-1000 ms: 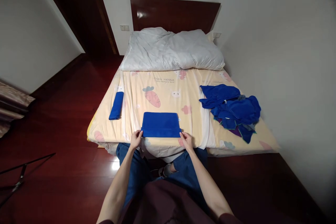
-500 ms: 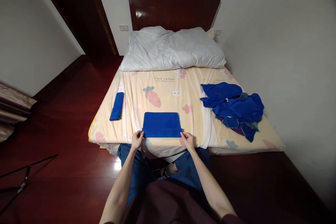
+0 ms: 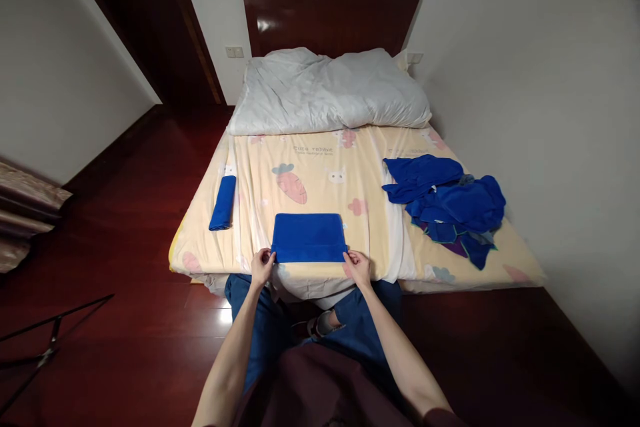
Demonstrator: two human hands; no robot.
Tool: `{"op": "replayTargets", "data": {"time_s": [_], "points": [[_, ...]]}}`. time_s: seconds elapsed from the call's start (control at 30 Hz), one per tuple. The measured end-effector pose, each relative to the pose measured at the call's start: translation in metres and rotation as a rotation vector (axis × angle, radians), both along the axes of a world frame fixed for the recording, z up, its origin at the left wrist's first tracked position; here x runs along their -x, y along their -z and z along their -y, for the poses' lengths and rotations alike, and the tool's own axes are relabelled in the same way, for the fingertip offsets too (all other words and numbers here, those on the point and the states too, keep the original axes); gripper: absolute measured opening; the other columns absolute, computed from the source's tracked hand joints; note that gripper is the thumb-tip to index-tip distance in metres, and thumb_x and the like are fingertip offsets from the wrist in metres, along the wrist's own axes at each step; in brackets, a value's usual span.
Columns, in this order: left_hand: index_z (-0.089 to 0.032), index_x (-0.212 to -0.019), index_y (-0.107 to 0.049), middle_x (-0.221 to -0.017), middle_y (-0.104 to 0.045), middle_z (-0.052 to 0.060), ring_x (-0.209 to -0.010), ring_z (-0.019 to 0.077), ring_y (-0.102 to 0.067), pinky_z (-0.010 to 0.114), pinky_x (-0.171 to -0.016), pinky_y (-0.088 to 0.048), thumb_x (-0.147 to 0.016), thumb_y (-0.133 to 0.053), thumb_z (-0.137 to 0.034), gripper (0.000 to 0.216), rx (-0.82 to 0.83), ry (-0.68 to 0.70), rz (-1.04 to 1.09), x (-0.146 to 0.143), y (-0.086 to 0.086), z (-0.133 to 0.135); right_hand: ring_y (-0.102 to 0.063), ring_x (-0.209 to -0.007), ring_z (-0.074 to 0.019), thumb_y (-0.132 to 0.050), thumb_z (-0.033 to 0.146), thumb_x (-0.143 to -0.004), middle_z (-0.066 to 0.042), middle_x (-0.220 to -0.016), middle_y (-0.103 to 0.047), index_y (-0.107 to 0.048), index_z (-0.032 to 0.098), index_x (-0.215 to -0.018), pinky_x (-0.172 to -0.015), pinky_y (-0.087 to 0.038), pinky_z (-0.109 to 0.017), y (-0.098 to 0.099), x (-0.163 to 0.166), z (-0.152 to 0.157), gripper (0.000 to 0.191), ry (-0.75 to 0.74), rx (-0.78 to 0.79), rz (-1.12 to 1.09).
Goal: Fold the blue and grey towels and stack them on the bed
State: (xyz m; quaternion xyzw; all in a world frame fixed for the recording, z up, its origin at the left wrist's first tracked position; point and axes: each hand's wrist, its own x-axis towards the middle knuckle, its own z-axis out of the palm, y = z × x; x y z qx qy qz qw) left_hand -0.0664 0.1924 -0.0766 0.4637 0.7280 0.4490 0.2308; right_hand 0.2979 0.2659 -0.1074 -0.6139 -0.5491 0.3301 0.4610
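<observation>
A folded blue cloth (image 3: 309, 237) lies flat near the foot edge of the bed (image 3: 350, 173). My left hand (image 3: 262, 266) pinches its near left corner. My right hand (image 3: 358, 267) pinches its near right corner. Both hands have fingers closed on the cloth's edge. A rolled blue cloth (image 3: 223, 202) lies at the bed's left side. A heap of unfolded blue cloths (image 3: 447, 203) sits at the right side.
A white duvet (image 3: 327, 90) is bunched at the head of the bed under a dark wooden headboard (image 3: 330, 20). Dark red wooden floor (image 3: 110, 240) surrounds the bed. A white wall runs close along the right. A thin black stand (image 3: 40, 347) lies at lower left.
The view has shifted slightly. My hands stay at the two near corners of the folded cloth, which has not visibly moved.
</observation>
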Motion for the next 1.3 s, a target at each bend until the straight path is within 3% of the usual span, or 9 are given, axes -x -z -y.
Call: {"op": "replayTargets", "data": {"time_s": [0.1,0.2,0.37,0.5,0.73,0.83,0.97,1.13,1.3], "points": [[-0.021,-0.094,-0.065,-0.084,-0.066,0.005,-0.074,0.0206,-0.062,0.036,-0.075,-0.054,-0.083,-0.064,-0.048,0.029,-0.029,-0.005,-0.003,0.001,0.002,0.0,-0.06,-0.064,-0.0184,-0.071,0.055,-0.08,-0.008,-0.081,-0.069,-0.07,0.016,-0.097,-0.065,-0.054,-0.033,0.001,0.0,0.002,0.043,0.005,-0.046,0.067],[-0.022,-0.093,-0.066,-0.093,-0.067,0.007,-0.085,0.023,-0.064,0.04,-0.082,-0.055,-0.084,-0.065,-0.042,0.022,-0.078,0.023,-0.046,0.001,0.002,0.001,-0.057,-0.064,-0.0177,-0.066,0.047,-0.085,-0.008,-0.089,-0.067,-0.068,0.019,-0.101,-0.066,-0.055,-0.034,-0.004,0.002,0.003,0.032,-0.028,-0.115,0.167],[-0.025,-0.094,-0.076,-0.118,-0.066,0.01,-0.116,0.0286,-0.06,0.049,-0.104,-0.049,-0.087,-0.061,-0.034,0.018,-0.152,0.033,-0.16,-0.004,-0.001,0.002,-0.063,-0.106,-0.0255,-0.052,0.029,-0.094,-0.013,-0.112,-0.064,-0.072,0.022,-0.105,-0.094,-0.056,-0.042,-0.011,0.013,0.005,0.024,-0.14,-0.288,0.231],[-0.026,-0.098,-0.078,-0.115,-0.071,0.007,-0.114,0.0274,-0.061,0.05,-0.104,-0.048,-0.091,-0.055,-0.029,0.024,-0.144,0.1,-0.187,-0.006,0.003,0.0,-0.062,-0.114,-0.0256,-0.046,0.024,-0.098,-0.013,-0.117,-0.067,-0.074,0.023,-0.113,-0.1,-0.054,-0.044,-0.012,0.018,0.007,0.032,-0.182,-0.34,0.273],[-0.025,-0.116,-0.074,-0.123,-0.072,0.007,-0.116,0.0264,-0.062,0.051,-0.104,-0.045,-0.099,-0.048,-0.033,0.033,-0.092,0.25,-0.213,0.0,0.005,0.002,-0.063,-0.116,-0.0258,-0.05,0.024,-0.097,-0.01,-0.123,-0.071,-0.071,0.023,-0.126,-0.102,-0.052,-0.045,-0.021,0.006,0.008,0.035,-0.293,-0.346,0.363],[-0.026,-0.124,-0.07,-0.13,-0.069,0.007,-0.119,0.0285,-0.059,0.05,-0.105,-0.045,-0.092,-0.063,-0.04,0.036,-0.074,0.273,-0.236,0.002,0.006,0.004,-0.061,-0.12,-0.0277,-0.057,0.025,-0.092,-0.01,-0.131,-0.068,-0.067,0.023,-0.132,-0.103,-0.051,-0.045,-0.027,0.001,0.009,0.041,-0.338,-0.336,0.399],[-0.024,-0.132,-0.065,-0.139,-0.064,0.007,-0.117,0.0298,-0.059,0.051,-0.105,-0.045,-0.081,-0.067,-0.027,0.051,-0.075,0.315,-0.245,0.003,0.009,0.004,-0.059,-0.124,-0.0288,-0.061,0.019,-0.083,-0.009,-0.137,-0.064,-0.062,0.023,-0.139,-0.106,-0.05,-0.047,-0.03,-0.002,0.007,0.056,-0.405,-0.323,0.429],[-0.023,-0.13,-0.065,-0.138,-0.065,0.007,-0.121,0.0294,-0.058,0.051,-0.105,-0.045,-0.079,-0.053,-0.017,0.053,-0.088,0.283,-0.203,0.003,0.009,-0.001,-0.06,-0.122,-0.0265,-0.054,0.01,-0.078,-0.006,-0.134,-0.067,-0.068,0.024,-0.13,-0.103,-0.053,-0.044,-0.028,0.0,0.002,0.055,-0.34,-0.284,0.357],[-0.022,-0.119,-0.07,-0.13,-0.069,0.01,-0.118,0.0298,-0.06,0.051,-0.102,-0.045,-0.09,-0.049,-0.03,0.037,-0.104,0.259,-0.151,0.006,0.006,-0.004,-0.062,-0.119,-0.026,-0.051,0.014,-0.082,-0.008,-0.128,-0.07,-0.074,0.023,-0.115,-0.096,-0.055,-0.042,-0.023,0.0,0.0,0.041,-0.274,-0.226,0.189]]}}
